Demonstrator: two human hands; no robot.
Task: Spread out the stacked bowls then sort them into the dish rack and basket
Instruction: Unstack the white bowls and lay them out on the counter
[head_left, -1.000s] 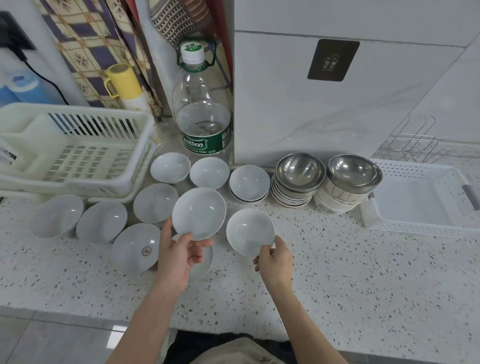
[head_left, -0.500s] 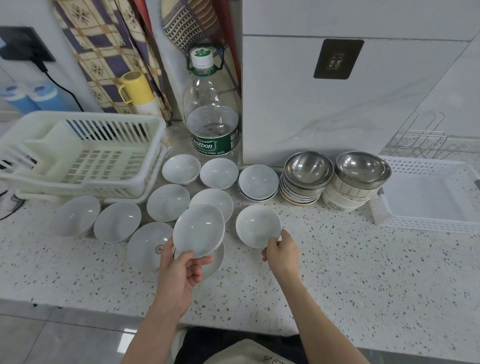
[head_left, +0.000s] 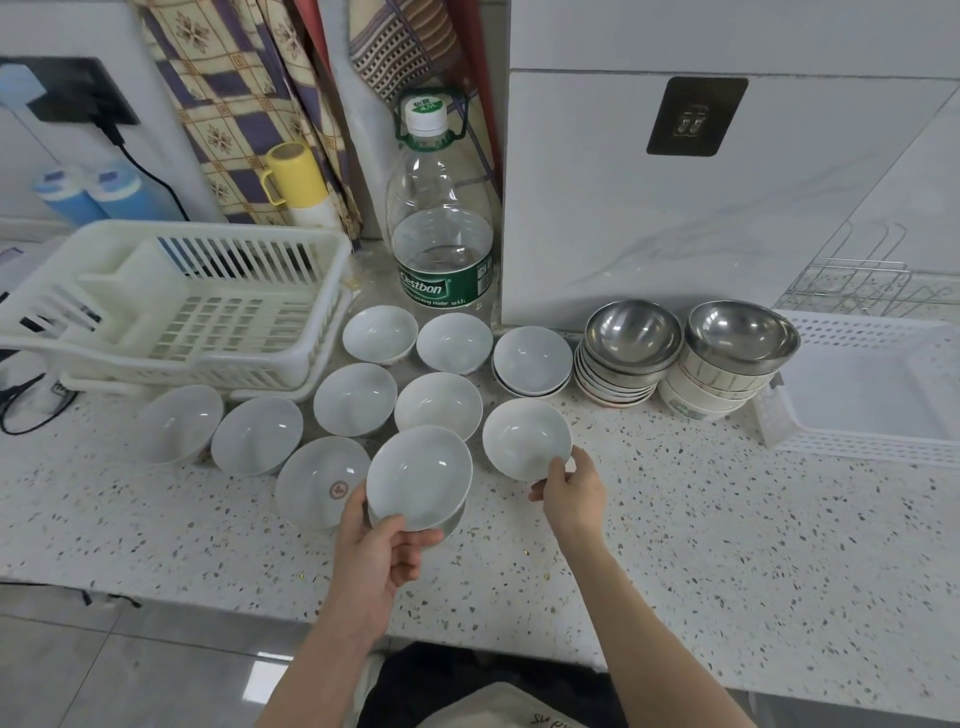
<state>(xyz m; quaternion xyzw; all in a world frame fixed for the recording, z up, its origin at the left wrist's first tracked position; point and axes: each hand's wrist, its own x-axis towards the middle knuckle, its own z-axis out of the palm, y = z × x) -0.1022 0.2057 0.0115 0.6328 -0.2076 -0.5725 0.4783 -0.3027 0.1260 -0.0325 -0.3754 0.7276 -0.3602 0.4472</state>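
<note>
Head view: left hand (head_left: 374, 545) grips white bowl (head_left: 418, 475); right hand (head_left: 571, 491) pinches second bowl (head_left: 524, 436).

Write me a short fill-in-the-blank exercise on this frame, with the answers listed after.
1. The left hand holds a white bowl above another ____ on the counter.
2. The right hand pinches the rim of a second white bowl that sits on the ____.
3. The two bowls topping the stacks by the wall are made of ____.

Answers: bowl; counter; metal
</note>
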